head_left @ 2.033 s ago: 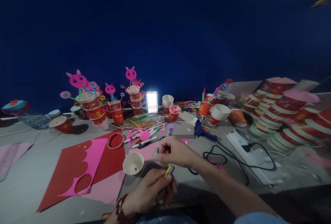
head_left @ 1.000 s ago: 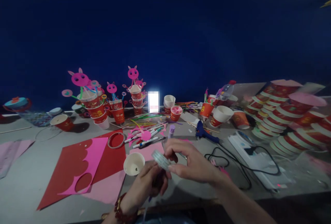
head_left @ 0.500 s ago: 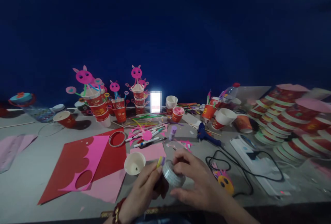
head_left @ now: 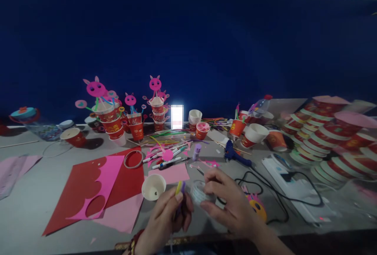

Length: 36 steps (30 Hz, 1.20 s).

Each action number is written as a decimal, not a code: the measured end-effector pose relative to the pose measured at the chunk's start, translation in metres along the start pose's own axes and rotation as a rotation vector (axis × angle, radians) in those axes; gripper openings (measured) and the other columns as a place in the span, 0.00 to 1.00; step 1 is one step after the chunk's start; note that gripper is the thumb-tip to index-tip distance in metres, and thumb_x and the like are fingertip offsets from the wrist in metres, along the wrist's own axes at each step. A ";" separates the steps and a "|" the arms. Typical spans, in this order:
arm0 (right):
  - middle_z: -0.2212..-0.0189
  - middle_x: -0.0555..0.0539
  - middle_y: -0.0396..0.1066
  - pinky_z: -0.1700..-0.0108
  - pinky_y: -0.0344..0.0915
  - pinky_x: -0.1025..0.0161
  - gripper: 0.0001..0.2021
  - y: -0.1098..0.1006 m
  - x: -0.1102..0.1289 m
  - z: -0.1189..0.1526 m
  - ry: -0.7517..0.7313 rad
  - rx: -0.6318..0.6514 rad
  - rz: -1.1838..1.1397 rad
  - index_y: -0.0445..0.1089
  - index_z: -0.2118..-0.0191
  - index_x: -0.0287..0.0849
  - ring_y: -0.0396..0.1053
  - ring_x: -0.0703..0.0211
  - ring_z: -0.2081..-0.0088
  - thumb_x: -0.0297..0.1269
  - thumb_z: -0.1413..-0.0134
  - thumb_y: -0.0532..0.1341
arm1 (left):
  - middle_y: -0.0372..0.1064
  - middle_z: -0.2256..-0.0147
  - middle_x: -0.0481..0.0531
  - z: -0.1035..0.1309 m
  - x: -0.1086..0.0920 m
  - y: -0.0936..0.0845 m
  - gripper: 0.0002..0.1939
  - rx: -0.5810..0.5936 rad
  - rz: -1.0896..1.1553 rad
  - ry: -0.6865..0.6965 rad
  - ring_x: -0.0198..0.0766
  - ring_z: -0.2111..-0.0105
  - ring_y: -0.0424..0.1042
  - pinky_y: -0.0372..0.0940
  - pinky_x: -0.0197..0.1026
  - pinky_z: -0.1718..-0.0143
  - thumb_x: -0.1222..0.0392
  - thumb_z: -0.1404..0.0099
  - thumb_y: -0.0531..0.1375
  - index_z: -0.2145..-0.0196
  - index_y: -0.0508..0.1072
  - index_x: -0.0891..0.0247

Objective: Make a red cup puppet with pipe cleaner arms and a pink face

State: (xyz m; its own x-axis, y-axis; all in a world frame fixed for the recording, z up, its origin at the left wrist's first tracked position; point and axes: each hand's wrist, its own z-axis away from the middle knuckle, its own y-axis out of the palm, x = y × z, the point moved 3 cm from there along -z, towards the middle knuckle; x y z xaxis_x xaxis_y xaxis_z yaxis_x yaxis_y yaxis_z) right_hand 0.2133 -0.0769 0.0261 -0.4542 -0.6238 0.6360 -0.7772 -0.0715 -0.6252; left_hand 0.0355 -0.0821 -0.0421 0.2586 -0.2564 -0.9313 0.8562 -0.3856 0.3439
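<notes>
"What's taking up the most room?"
"A blue wall (head_left: 188,50) is standing behind a grey table (head_left: 28,192). Stacked paper cups (head_left: 318,141) are leaning at the right, and a red sheet (head_left: 63,192) is lying at the left, partly under a pink cut-out (head_left: 110,168)."
"And the hands?"
"Both are staying narrow. The right hand (head_left: 228,202) is bending its thumb and fingers around something; the left hand (head_left: 169,210) is pinching."
"Anything smaller?"
"A blue glue gun (head_left: 234,155) is lying beyond the right hand, and a white-lined cup (head_left: 149,186) is standing just beside the left."
"Holding what, exactly?"
"The right is gripping a clear tape roll (head_left: 197,193) by its side, between the hands. Smallest, yellow and purple sticks (head_left: 178,187) are poking up from the left thumb and forefinger."
</notes>
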 end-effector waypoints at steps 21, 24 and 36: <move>0.49 0.42 0.68 0.42 0.62 0.55 0.11 0.005 0.000 -0.021 0.032 0.136 -0.070 0.69 0.54 0.45 0.65 0.50 0.45 0.45 0.36 0.62 | 0.67 0.82 0.47 -0.002 0.005 0.001 0.24 0.140 -0.064 0.010 0.25 0.88 0.47 0.40 0.32 0.85 0.43 0.27 0.52 0.66 0.73 0.67; 0.52 0.45 0.68 0.44 0.62 0.58 0.06 0.009 -0.001 -0.025 -0.006 0.185 -0.172 0.69 0.59 0.45 0.66 0.54 0.48 0.41 0.35 0.62 | 0.67 0.81 0.48 -0.002 0.001 0.004 0.24 0.165 -0.101 0.035 0.25 0.87 0.52 0.44 0.32 0.85 0.43 0.27 0.52 0.67 0.74 0.67; 0.66 0.50 0.69 0.46 0.60 0.55 0.12 0.013 -0.010 -0.025 0.040 0.114 -0.184 0.65 0.68 0.44 0.66 0.56 0.59 0.43 0.35 0.62 | 0.64 0.73 0.46 -0.003 -0.004 -0.002 0.17 -0.046 -0.407 0.142 0.27 0.82 0.62 0.56 0.30 0.80 0.47 0.28 0.55 0.64 0.69 0.64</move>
State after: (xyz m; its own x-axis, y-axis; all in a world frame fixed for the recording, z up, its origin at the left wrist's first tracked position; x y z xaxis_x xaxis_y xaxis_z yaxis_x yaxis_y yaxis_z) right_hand 0.1973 -0.0520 0.0229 -0.3278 -0.5605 0.7605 -0.7953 -0.2707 -0.5423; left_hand 0.0340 -0.0775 -0.0390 -0.0479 0.0338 -0.9983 0.9192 -0.3895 -0.0573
